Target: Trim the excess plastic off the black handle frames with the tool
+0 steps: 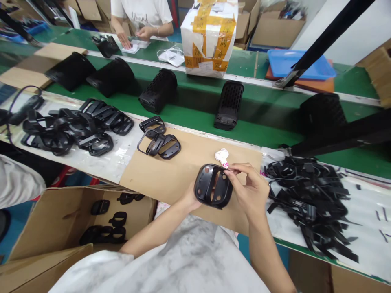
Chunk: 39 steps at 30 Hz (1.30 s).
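A black oval plastic frame (209, 186) with a central bar and small holes is held over the brown cardboard sheet (189, 162). My left hand (193, 198) grips its left edge from below, most fingers hidden behind it. The thumb and fingertips of my right hand (249, 185) are pressed together at the frame's upper right edge. Just beyond that edge lies a white rounded piece (222, 155) with pink lettering. Several similar black frames (169, 147) rest on the sheet's left part.
Black frames (91, 118) are heaped left, black strips and frames (308, 203) right. Black perforated housings (229, 103) stand on the green belt (195, 101). An open carton (55, 219) holding black parts sits lower left. Across the belt, a person's hands (124, 38) work near a taped box (210, 38).
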Available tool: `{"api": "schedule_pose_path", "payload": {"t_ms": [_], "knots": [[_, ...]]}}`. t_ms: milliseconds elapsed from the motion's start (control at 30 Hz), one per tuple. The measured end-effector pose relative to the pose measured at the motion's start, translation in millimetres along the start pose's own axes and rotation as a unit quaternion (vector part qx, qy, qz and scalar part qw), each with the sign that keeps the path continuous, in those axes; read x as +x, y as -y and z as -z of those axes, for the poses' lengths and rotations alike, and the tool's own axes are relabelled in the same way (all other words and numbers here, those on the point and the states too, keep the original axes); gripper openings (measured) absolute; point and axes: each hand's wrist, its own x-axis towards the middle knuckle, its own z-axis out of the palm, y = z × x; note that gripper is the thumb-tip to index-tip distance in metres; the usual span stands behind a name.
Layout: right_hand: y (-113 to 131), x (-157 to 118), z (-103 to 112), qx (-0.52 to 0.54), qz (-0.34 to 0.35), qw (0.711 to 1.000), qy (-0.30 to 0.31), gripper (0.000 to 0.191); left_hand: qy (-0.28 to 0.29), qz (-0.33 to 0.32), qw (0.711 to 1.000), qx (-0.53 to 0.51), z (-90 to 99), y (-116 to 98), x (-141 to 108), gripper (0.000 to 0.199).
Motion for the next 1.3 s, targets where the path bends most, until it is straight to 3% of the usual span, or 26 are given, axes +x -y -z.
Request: {"api": "schedule_pose_path", "payload": {"t_ms": [100, 200, 433, 567, 633, 767, 833, 1000, 1200, 1300], "knots": [[2, 3, 3, -0.035, 0.048, 0.998, 0.035, 0.011, -0.001, -0.038, 0.999, 0.035, -5.0, -6, -4, 0.036], [2, 4, 2, -0.057, 0.052, 0.996, 0.034, 0.011, 0.028, -0.034, 0.997, 0.059, -9.2, -9, -7, 0.040], [-4, -7, -8, -0.063, 0.041, 0.997, -0.035, 0.004, 0.121, 0.097, 0.987, -0.035, -6.2, -14, -4, 0.050], [-11, -17, -9, -0.016, -0.007, 0.999, -0.041, 0.006, 0.080, 0.043, 0.995, -0.040, -8.3, -19, -4, 0.044], [-14, -26, -10, 0.011, -0.043, 0.999, -0.032, 0.018, 0.052, 0.018, 0.998, -0.019, -10.1, -18, -3, 0.048], [-15, -46, -14, 0.100, -0.110, 0.985, 0.082, 0.081, 0.040, -0.026, 0.999, 0.019, -10.2, -11, -3, 0.053], [-13, -53, -16, 0.114, -0.135, 0.977, 0.116, 0.091, 0.043, -0.068, 0.995, 0.054, -8.5, -6, -4, 0.050], [-6, -55, -20, 0.098, -0.122, 0.984, 0.090, 0.078, 0.057, -0.136, 0.982, 0.117, -5.4, 0, -7, 0.040], [-6, -50, -20, 0.126, -0.110, 0.982, 0.083, 0.074, 0.096, -0.053, 0.994, 0.030, -0.4, -6, -5, 0.044], [-8, -51, -21, 0.141, -0.120, 0.978, 0.097, 0.076, 0.106, -0.056, 0.992, 0.045, 5.1, -10, -4, 0.045]]}}
